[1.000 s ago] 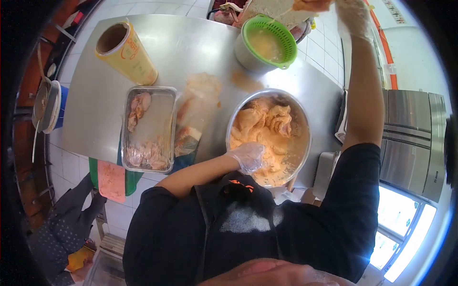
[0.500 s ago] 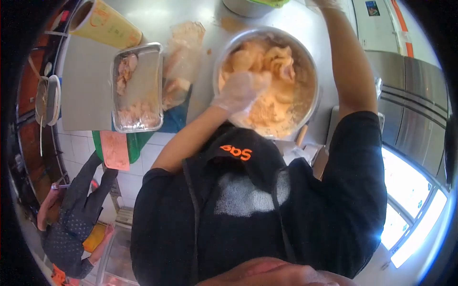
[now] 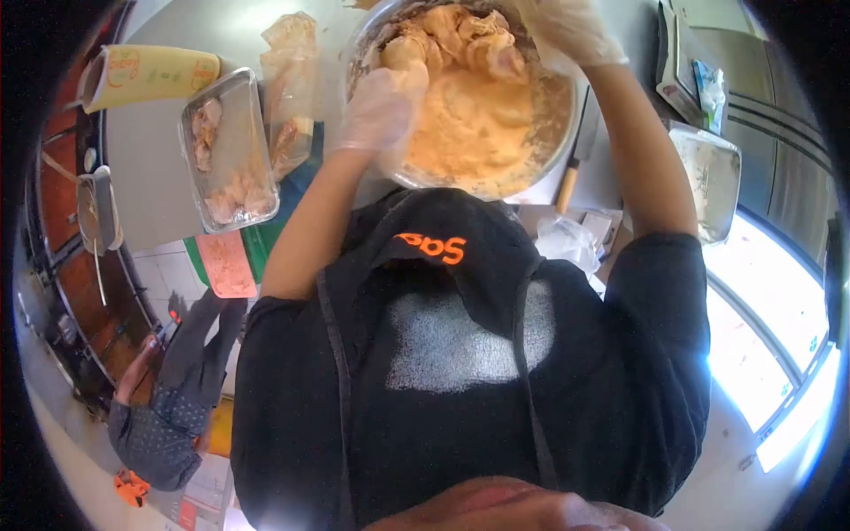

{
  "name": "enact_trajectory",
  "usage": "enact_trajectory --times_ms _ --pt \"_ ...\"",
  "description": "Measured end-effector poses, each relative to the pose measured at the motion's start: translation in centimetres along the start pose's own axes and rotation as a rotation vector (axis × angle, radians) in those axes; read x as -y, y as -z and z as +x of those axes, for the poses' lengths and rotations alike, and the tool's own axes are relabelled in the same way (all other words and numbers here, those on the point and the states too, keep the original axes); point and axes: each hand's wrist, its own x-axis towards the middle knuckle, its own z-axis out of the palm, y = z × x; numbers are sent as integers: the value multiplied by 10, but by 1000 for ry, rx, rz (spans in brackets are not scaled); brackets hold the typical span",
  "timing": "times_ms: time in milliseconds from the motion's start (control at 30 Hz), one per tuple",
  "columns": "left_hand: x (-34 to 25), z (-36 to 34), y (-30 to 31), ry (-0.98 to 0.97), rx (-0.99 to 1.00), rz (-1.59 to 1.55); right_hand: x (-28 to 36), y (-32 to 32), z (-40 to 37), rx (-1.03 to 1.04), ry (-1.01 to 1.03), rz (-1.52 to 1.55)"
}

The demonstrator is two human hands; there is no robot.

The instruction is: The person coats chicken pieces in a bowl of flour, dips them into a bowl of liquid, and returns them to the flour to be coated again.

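Observation:
A large metal bowl point(image 3: 567, 146) on the worktop holds raw chicken pieces point(image 3: 447, 40) in an orange, wet-looking coating point(image 3: 474, 119). My left hand point(image 3: 382, 108), in a clear plastic glove, is over the bowl's left side. Its fingertips reach the coated chicken and are smeared by motion. At the upper right rim is my right hand point(image 3: 574, 34), gloved the same way. It overlaps the rim, with fingers pointing inward over the bowl and partly cut off by the picture's top edge.
Left of the bowl lie a plastic bag with meat point(image 3: 288, 133) and a foil tray point(image 3: 251, 177) of chicken, beside a yellow paper tub point(image 3: 159, 73). A knife point(image 3: 567, 186) lies close on the right, then a tray point(image 3: 708, 181). Another person point(image 3: 164, 425) stands lower left.
My right hand has come back from the top edge to the bowl's rim. My left hand has moved from mid-bowl to its left side. The view has shifted, with the bowl now higher.

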Motion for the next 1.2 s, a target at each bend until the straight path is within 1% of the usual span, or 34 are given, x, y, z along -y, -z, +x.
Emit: enact_trajectory --times_ms 33,67,100,167,200,233,267,300,333,367,400,433,467,500,533,567,600,633,667,700,733,767,800,833,867,933,967,1000,1033,1067,1100,1133,1167,1200 --pt "-21 -10 -8 -155 129 816 -8 -22 -23 -1 -7 3" --pt "-30 -17 -14 -312 259 1630 -20 -57 -57 136 -68 447" --pt "-28 -20 -18 -309 263 1633 -26 -76 -75 271 -124 891" --pt "-18 -24 -25 -37 77 1475 29 -51 -79 975 92 152" --pt "-6 -23 -25 -33 75 1480 40 -59 -97 873 -10 207" --pt "10 -19 -23 -8 141 1491 51 -73 -116 769 -109 261" --pt "18 -16 -22 18 206 1501 60 -78 -123 764 -103 266" --pt "16 -15 -24 25 203 1508 71 -81 -125 835 -207 306" --pt "15 -12 -26 49 286 1517 80 -83 -125 904 -312 348" --pt "14 -11 -30 76 369 1524 87 -77 -122 900 -306 357" --pt "-1 -14 -38 84 371 1532 92 -66 -119 922 -338 470" --pt "-29 -19 -49 175 504 1511 98 -60 -119 944 -370 583" --pt "-42 -22 -56 268 636 1481 105 -60 -123 943 -366 593" --pt "-36 -18 -57 278 640 1487 112 -62 -128 790 -349 634" --pt "-25 -10 -56 253 751 1541 116 -64 -129 633 -332 669" --pt "-28 -9 -58 230 866 1590 117 -65 -128 633 -332 680" --pt "-29 -14 -57 240 874 1592 118 -65 -127 699 -331 725" --pt "-32 -19 -53 281 675 1483 117 -64 -124 765 -329 767" --pt "-44 -24 -51 314 474 1368 114 -63 -122 765 -326 772" --pt "-55 -27 -50 319 474 1368 111 -61 -119 716 -397 807" --pt "-65 -31 -49 313 376 1277 109 -61 -119 667 -467 841" --pt "-69 -34 -47 307 278 1184 108 -66 -122 672 -463 847" --pt "-67 -36 -42 316 278 1183 105 -73 -128 551 -432 875" --pt "-65 -39 -38 238 287 1134 102 -80 -133 430 -403 902" --pt "-64 -40 -36 157 296 1084 96 -87 -138 433 -403 907" --pt "-78 -42 -39 215 295 1135 83 -97 -146 244 -397 1100" --pt "-82 -44 -40 271 293 1185 80 -92 -146 248 -398 1103" --pt "-79 -42 -39 274 292 1184 75 -87 -143 300 -427 1024" --pt "-73 -39 -37 158 342 1352 71 -82 -140 351 -454 945" --pt "-66 -38 -35 37 394 1518 70 -71 -134 352 -453 947" --pt "-59 -39 -32 39 395 1519 72 -58 -128 444 -554 885" --pt "-51 -41 -30 -87 283 1529 74 -52 -125 536 -653 820" --pt "-47 -42 -28 -214 169 1531 74 -58 -129 536 -655 821" --pt "-47 -43 -28 -214 170 1531 73 -68 -134 422 -586 883"
